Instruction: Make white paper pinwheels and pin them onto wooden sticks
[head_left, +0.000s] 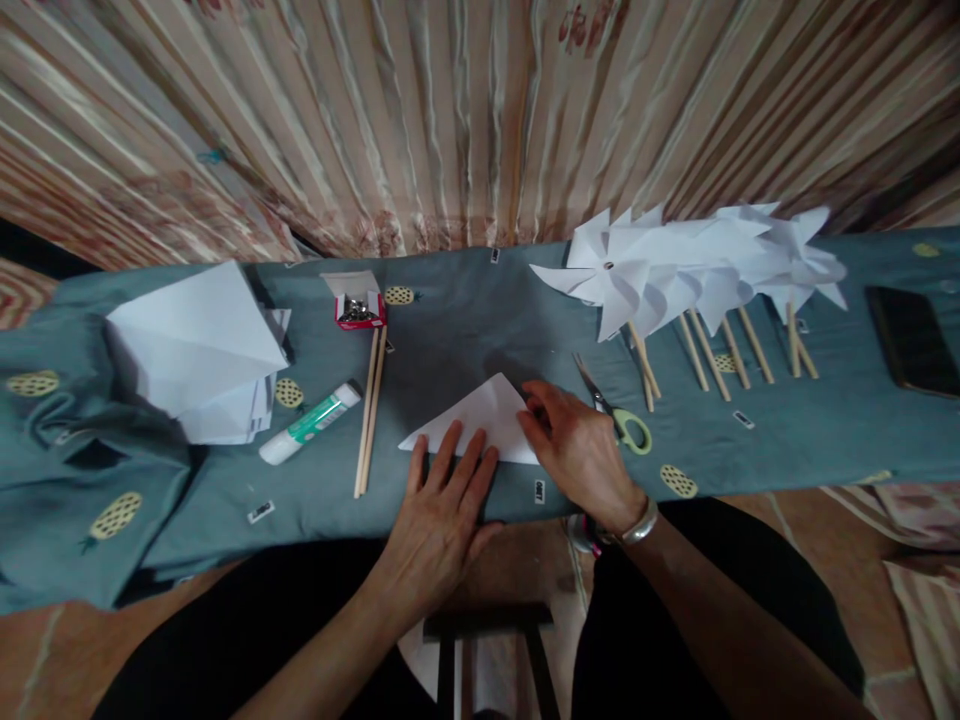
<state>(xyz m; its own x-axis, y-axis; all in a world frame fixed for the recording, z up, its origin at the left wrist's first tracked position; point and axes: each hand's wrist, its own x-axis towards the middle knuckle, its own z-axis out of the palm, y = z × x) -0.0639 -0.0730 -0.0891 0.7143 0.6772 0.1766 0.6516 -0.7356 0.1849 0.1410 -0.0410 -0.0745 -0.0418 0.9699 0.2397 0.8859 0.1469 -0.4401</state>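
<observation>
A white sheet of paper folded into a triangle (491, 410) lies on the cloth in front of me, its peak pointing away. My left hand (442, 500) rests flat with fingers spread, fingertips pressing on the triangle's near edge. At the right side of the paper, my right hand (577, 440) has its fingers curled and closed on the edge; the right corner is partly hidden beneath it. Just beyond that hand lie scissors (634, 432) with green handles.
Left of the paper are two wooden sticks (367, 420), a glue stick (311, 422), an open red box of small metal pieces (360, 310) and stacked white paper (199, 340). Several paper pinwheels (675, 265) on sticks and a dark phone (911, 340) lie right. A curtain (450, 120) hangs behind.
</observation>
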